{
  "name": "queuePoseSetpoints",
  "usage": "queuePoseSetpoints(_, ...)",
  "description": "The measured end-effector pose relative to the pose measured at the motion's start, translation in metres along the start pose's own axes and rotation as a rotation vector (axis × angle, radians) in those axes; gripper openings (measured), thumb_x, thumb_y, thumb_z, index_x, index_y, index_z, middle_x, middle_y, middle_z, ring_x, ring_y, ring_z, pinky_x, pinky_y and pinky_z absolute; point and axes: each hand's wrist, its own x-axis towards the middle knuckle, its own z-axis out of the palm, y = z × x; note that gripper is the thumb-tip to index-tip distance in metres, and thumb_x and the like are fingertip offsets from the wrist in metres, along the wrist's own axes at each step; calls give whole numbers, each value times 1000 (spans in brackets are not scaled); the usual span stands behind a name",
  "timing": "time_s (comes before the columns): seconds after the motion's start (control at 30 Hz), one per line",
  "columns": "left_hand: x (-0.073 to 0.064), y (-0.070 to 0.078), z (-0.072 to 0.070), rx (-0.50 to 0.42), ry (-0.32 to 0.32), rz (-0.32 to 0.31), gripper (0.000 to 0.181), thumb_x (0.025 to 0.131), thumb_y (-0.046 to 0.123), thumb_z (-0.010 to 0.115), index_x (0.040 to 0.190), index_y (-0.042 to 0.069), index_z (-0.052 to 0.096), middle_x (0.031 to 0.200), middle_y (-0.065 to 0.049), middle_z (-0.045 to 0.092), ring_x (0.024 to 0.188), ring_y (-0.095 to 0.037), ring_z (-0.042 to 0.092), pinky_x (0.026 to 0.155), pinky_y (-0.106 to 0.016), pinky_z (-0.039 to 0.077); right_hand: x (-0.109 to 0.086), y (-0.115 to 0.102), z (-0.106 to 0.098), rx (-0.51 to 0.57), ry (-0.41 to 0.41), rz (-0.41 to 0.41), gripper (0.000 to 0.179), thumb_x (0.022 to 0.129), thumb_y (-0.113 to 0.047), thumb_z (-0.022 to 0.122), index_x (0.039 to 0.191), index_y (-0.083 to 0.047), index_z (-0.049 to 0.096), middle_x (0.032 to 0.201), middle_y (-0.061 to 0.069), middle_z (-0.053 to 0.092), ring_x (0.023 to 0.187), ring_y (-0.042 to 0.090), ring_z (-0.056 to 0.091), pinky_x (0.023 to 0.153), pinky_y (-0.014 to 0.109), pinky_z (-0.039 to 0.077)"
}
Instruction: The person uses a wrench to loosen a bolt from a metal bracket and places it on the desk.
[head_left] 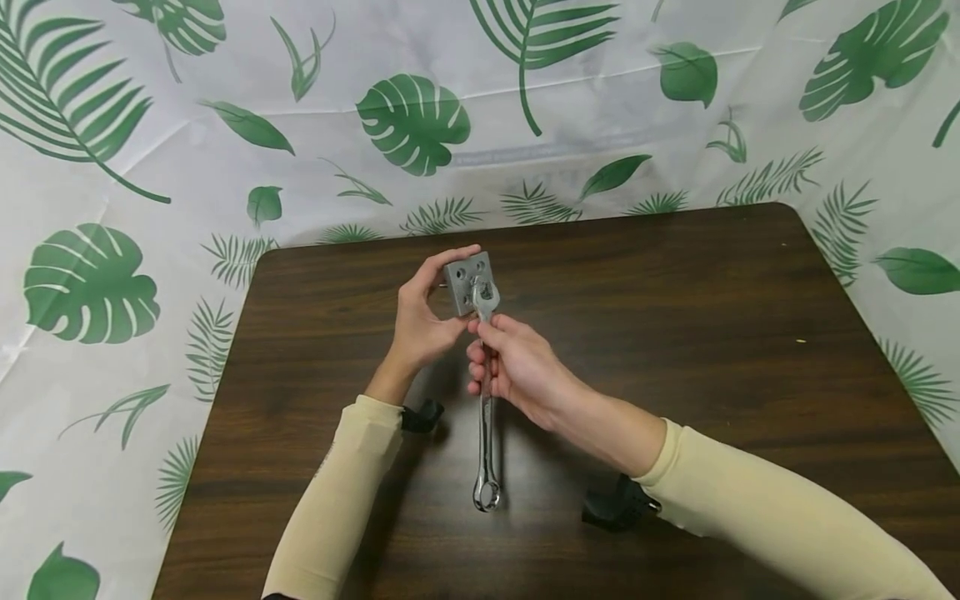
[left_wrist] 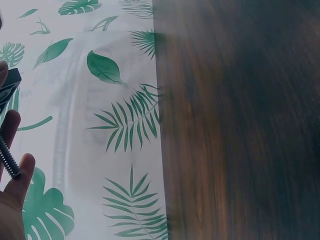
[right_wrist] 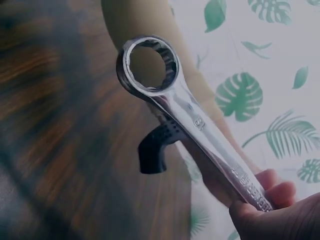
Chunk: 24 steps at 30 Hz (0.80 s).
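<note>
My left hand [head_left: 426, 321] grips a small grey metal block [head_left: 465, 285] with several holes in its face, thumb at its lower edge and fingers at its top. A threaded bolt shank [left_wrist: 7, 159] shows by the fingers in the left wrist view, where the block is mostly cut off. My right hand [head_left: 521, 362] holds a chrome combination wrench [head_left: 486, 433] near its open end. That end lies against the block's face, over what may be a bolt head; the exact fit is hard to tell. The wrench's ring end [right_wrist: 172, 75] points back toward my body.
Both hands work above a dark wood-grain table [head_left: 675, 333]. A leaf-print cloth [head_left: 315, 158] hangs behind and beside it. Black wrist-camera mounts [head_left: 617, 505] hang below both forearms. A tiny pale speck [head_left: 801, 340] lies on the right part of the table.
</note>
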Motion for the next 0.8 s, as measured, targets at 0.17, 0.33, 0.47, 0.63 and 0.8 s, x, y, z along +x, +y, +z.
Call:
queuePoseSetpoints(0.17, 2, 1, 0, 5, 18, 7, 63, 67, -23, 73, 125, -14, 51, 127, -28, 59, 106, -31, 61, 86, -37, 50, 1, 0, -2, 24, 1, 3, 23, 109, -22, 33, 123, -6, 41, 82, 5, 44, 65, 15, 45, 65, 30, 48)
queuePoseSetpoints(0.33, 2, 2, 2, -3, 31, 6, 63, 65, -24, 71, 124, -15, 52, 126, -28, 59, 106, -31, 60, 84, -35, 49, 2, -1, -1, 49, -24, -4, 21, 108, -22, 34, 121, -7, 42, 82, 5, 46, 64, 15, 46, 65, 31, 48)
queuePoseSetpoints(0.47, 1, 2, 3, 2, 42, 13, 63, 65, -24, 71, 124, -15, 52, 126, -28, 59, 105, -30, 61, 84, -34, 49, 0, 1, 2, 70, -11, -4, 20, 109, -21, 33, 121, -7, 41, 81, 5, 44, 63, 16, 44, 64, 31, 47)
queuePoseSetpoints(0.63, 2, 2, 2, 3, 54, 27, 64, 64, -26, 70, 124, -16, 51, 126, -29, 59, 104, -31, 61, 85, -33, 49, 0, 3, 5, 89, -1, -6, 19, 109, -21, 32, 120, -8, 40, 81, 5, 43, 64, 17, 44, 64, 31, 47)
queuePoseSetpoints(0.8, 1, 3, 3, 1, 63, 26, 64, 64, -27, 71, 123, -16, 51, 126, -29, 59, 105, -33, 61, 86, -34, 48, 1, 5, 7, 105, 12, -12, 18, 108, -20, 34, 120, -8, 40, 79, 5, 44, 63, 16, 44, 64, 31, 47)
